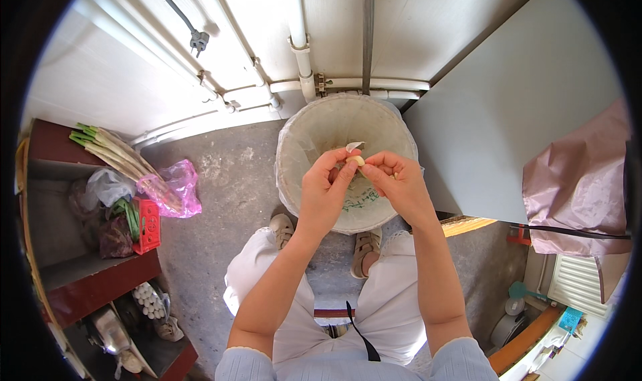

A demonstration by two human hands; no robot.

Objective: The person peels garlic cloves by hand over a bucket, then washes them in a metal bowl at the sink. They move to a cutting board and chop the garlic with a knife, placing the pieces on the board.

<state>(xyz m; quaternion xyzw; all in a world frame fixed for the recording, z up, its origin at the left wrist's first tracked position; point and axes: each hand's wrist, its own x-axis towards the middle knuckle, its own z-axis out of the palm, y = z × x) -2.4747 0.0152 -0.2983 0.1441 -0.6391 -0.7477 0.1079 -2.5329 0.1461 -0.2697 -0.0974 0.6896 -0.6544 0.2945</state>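
A pale garlic clove (pixel 355 160) is pinched between the thumb and forefinger of my left hand (pixel 325 184). A flake of papery garlic skin (pixel 354 146) sticks up just beyond it, by the left fingertips. My right hand (pixel 397 181) meets the clove from the other side, its thumb and fingertips closed at the clove's lower end. Something small and pale shows among the curled right fingers, too small to make out. Both hands are over a round bin (pixel 306 125) with a translucent liner bag, and they hide part of its inside.
A reddish-brown cabinet (pixel 100 280) on the left holds bags, a red plastic basket (pixel 146 225) and eggs (pixel 149 301). Long green-tipped stalks (pixel 118 153) lean out in a pink bag (pixel 183 190). White pipes (pixel 301 55) and a hanging plug (pixel 199 41) line the wall; a grey panel (pixel 501 115) stands right.
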